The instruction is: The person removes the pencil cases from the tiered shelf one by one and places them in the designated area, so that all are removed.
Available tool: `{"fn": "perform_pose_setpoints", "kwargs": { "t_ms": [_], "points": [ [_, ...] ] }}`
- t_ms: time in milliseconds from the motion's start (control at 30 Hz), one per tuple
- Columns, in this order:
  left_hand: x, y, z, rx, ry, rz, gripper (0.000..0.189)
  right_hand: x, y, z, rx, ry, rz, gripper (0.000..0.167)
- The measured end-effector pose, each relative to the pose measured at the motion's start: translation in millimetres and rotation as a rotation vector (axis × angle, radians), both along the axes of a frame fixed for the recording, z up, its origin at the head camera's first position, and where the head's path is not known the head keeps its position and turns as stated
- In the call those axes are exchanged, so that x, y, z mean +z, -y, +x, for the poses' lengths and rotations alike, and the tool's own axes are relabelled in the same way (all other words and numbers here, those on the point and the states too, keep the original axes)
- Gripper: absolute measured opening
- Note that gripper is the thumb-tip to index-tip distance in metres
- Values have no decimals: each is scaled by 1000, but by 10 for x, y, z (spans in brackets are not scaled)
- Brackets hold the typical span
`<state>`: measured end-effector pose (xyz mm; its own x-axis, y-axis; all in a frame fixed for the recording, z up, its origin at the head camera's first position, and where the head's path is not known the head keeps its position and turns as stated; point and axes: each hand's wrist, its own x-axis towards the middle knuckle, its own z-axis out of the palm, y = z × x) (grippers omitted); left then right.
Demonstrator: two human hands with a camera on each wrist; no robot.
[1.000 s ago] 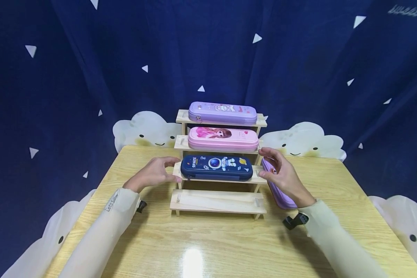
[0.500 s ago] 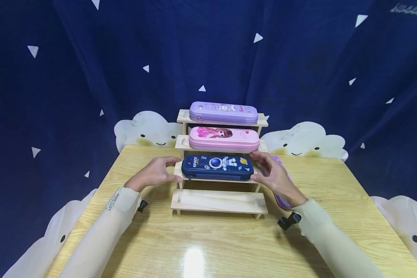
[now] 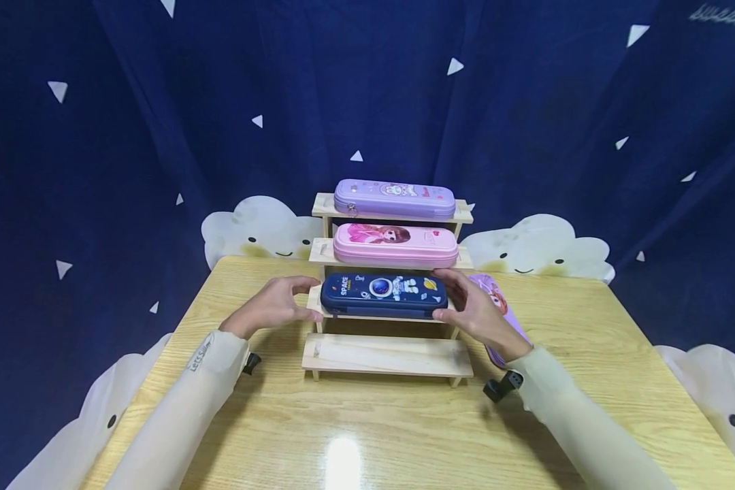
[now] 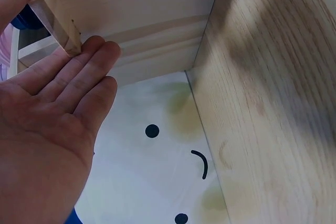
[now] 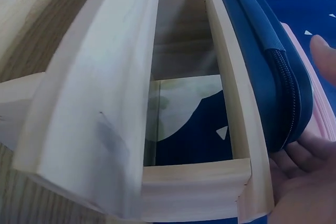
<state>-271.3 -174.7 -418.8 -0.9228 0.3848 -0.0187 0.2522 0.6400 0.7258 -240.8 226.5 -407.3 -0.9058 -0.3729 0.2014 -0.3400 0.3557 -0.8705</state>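
Observation:
A navy pencil case (image 3: pixel 367 303) with an astronaut print lies on the second step from the bottom of a wooden stepped rack (image 3: pixel 387 354). At that step's left end my left hand (image 3: pixel 275 303) grips the board between thumb and fingers; the left wrist view shows the fingers (image 4: pixel 89 72) against its corner. My right hand (image 3: pixel 474 309) holds the right end of the navy case, thumb in front and fingers behind. Up close, the right wrist view shows the case's zipper (image 5: pixel 286 87) beside that hand. The fingertips behind the case are partly hidden.
A pink pencil case (image 3: pixel 398 253) lies one step higher, and a lilac one (image 3: pixel 395 203) on the top step. Another purple case (image 3: pixel 486 284) lies on the table right of the rack, partly behind my right hand. A dark blue curtain (image 3: pixel 367 88) hangs behind the table.
My right hand has moved left from beside the rack onto the right end of the navy pencil case. My left hand stays at the board's left end.

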Motion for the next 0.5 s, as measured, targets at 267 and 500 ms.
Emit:
{"fn": "perform_pose_setpoints", "kwargs": {
  "t_ms": [267, 500],
  "points": [
    [2, -9, 9, -2, -14, -8, 83, 40, 11, -46, 47, -3, 28, 80],
    [12, -19, 16, 8, -27, -28, 82, 49, 73, -79, 45, -2, 96, 78]
  ]
}}
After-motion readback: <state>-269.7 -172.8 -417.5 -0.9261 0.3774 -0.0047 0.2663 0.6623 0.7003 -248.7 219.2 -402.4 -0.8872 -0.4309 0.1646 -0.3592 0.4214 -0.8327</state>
